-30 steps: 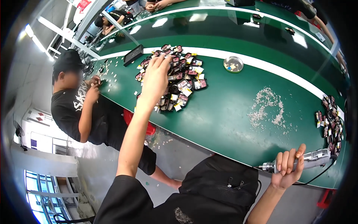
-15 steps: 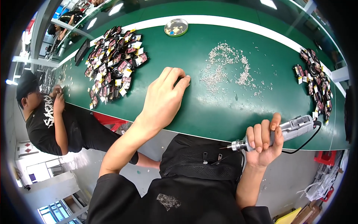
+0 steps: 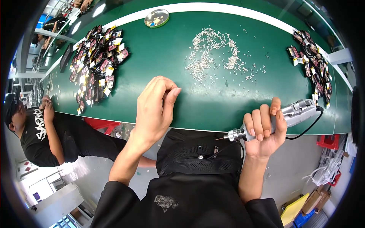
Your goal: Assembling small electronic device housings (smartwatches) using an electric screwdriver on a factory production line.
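In my right hand (image 3: pixel 265 131) is a grey electric screwdriver (image 3: pixel 297 113), fingers wrapped around its body. The thin bit points left past a silver chuck, over the table's front edge, and a black cord trails from the back end. My left hand (image 3: pixel 152 112) hovers over the table near that edge, fingers curled with thumb against index finger; whatever they pinch is hidden. Beyond it, many tiny light-coloured pieces, pin-like in shape, lie in a loose scatter (image 3: pixel 201 64) on the green table (image 3: pixel 152 57).
Packaged black items with labels form a heap (image 3: pixel 97 62) at the left and another heap (image 3: pixel 311 62) at the right. A round metal dish (image 3: pixel 156 18) with small bits stands far back. At the left edge sits another person (image 3: pixel 34 133), hands over the table.
My left hand has drawn back from the scattered pieces toward the table's front edge. The whole view has shifted a little. My right hand keeps its hold on the screwdriver.
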{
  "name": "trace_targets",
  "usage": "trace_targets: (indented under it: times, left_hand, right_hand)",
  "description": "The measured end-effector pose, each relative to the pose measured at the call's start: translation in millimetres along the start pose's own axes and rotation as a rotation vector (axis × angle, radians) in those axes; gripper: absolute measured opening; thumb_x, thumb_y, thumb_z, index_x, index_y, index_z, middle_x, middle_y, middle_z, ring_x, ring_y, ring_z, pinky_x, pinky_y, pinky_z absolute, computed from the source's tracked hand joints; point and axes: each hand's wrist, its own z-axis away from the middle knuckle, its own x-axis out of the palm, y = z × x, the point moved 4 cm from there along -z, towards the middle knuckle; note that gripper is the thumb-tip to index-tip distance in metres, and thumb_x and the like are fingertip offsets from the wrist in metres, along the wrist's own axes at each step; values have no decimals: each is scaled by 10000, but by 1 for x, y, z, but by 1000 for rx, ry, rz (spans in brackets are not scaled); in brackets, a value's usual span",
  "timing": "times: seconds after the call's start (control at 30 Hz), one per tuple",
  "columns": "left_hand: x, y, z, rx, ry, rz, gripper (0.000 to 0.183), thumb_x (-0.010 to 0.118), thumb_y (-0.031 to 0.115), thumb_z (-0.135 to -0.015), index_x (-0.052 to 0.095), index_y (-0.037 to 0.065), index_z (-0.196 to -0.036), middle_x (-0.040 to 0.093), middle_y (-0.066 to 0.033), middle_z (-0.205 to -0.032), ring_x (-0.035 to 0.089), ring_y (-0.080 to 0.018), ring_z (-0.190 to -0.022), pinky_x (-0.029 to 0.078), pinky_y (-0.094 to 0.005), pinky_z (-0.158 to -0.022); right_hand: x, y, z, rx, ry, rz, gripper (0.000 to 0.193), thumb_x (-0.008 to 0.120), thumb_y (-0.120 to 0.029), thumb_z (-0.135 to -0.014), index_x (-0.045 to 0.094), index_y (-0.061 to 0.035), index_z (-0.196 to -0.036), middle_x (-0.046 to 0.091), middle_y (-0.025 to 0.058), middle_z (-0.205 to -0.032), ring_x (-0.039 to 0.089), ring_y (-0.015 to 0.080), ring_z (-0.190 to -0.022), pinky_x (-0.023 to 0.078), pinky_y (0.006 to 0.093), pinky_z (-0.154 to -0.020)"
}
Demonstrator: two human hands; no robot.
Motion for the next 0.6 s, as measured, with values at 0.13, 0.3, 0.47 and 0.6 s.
trace_targets:
  times: [0.13,0.3,0.47,0.6]
  left_hand:
    - [3,10,13,-38,68,250,91,576,-142,-793,637,-83,-825,653,-137,-833,584,-139,-677,476,-219,-588]
    - [14,25,29,-148,38,684,54,585,-136,-789,608,-94,-815,622,-181,-796,607,-179,-698,496,-243,-592]
    - [32,31,45,-361,-9,1131,195,584,105,-899,567,-65,-806,587,-170,-755,543,-178,-621,450,-250,-533]
    - [37,37,47,-342,-46,1209,304,515,213,-956,527,-42,-792,548,-135,-723,506,-160,-613,414,-251,-513]
  right_hand:
    - [7,-8,-4,-55,-8,-25,136,430,-206,-950,444,-86,-888,364,-33,-502,346,69,-395,368,259,-470]
    - [32,-17,-9,-84,-101,-68,170,418,-233,-967,475,-78,-929,384,-28,-517,363,77,-413,362,261,-495]
    - [60,-14,-11,-149,-72,-113,109,523,-145,-904,466,-66,-855,376,-41,-491,360,62,-392,349,229,-483]
    - [65,-12,-11,-175,-45,-71,110,534,-151,-890,472,-71,-846,376,-51,-488,360,59,-394,354,231,-486]
